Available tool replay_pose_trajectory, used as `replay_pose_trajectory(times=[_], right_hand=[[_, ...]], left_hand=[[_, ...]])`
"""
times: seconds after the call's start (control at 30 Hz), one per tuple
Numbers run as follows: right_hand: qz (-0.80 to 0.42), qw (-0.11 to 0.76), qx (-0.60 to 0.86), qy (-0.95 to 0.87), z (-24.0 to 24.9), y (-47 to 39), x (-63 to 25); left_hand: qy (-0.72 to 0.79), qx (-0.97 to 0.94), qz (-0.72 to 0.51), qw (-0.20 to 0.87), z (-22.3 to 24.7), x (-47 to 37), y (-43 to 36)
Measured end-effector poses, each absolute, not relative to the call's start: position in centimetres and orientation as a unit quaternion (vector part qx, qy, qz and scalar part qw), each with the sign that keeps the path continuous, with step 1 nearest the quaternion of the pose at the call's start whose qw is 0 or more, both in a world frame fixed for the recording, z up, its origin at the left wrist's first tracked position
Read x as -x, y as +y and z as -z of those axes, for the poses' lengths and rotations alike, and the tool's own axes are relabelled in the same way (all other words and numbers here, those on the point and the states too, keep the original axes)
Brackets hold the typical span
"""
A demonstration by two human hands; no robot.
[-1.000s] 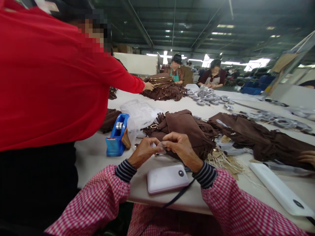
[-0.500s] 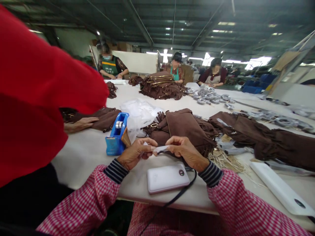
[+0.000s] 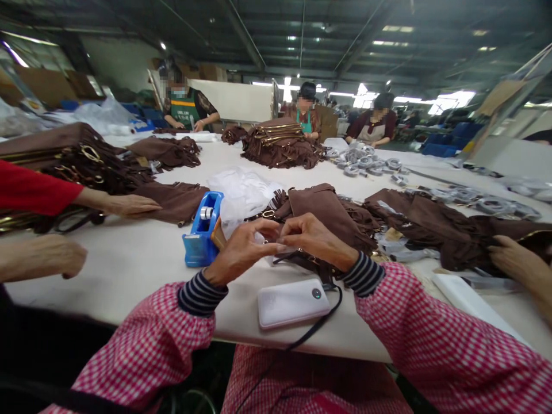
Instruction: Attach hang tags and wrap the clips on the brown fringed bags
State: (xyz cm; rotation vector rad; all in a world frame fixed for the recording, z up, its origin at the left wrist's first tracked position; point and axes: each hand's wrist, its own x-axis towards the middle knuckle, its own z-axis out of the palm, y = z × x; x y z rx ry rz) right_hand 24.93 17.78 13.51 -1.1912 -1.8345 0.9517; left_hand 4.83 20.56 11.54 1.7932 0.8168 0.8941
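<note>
My left hand (image 3: 239, 247) and my right hand (image 3: 317, 237) meet over the near part of the table, their fingertips almost touching. Both pinch a thin whitish strip (image 3: 281, 249), mostly hidden behind the fingers; I cannot tell whether it is tape, paper or film. Just beyond them lies a brown fringed bag (image 3: 321, 210) with gold-coloured metal rings. A blue tape dispenser (image 3: 202, 238) with a roll in it stands left of my left hand. Crumpled white sheeting (image 3: 244, 192) lies behind the dispenser. Below my hands rests a white power bank (image 3: 293, 303) with a dark cable.
At left, a co-worker's hand (image 3: 129, 204) lies on brown fabric, another hand (image 3: 47, 256) nearer. A further hand (image 3: 517, 259) touches brown bags at right. Brown bags (image 3: 280, 144) and grey coiled straps (image 3: 366, 161) lie farther back. Several people work across the table.
My hands have drawn closer together, covering most of the strip. The red-sleeved person has leaned away to the left, uncovering a bag stack. A person's hand has appeared at right.
</note>
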Motion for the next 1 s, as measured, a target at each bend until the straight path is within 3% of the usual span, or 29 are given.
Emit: replay_pose_trajectory(times=[0.37, 0.73, 1.0], right_hand=[[-0.494, 0.36, 0.468, -0.638, -12.8, 16.7, -26.6], [-0.506, 0.398, 0.512, -0.569, -9.2, 15.1, -26.1], [-0.41, 0.348, 0.515, -0.668, -9.6, 15.4, -24.8]], left_hand=[[0.327, -0.66, -0.339, 0.585, -10.4, -4.7, 20.2], [0.407, -0.623, -0.295, 0.599, -6.9, -2.1, 19.1], [0.393, -0.762, -0.293, 0.422, -9.9, -1.5, 19.5]])
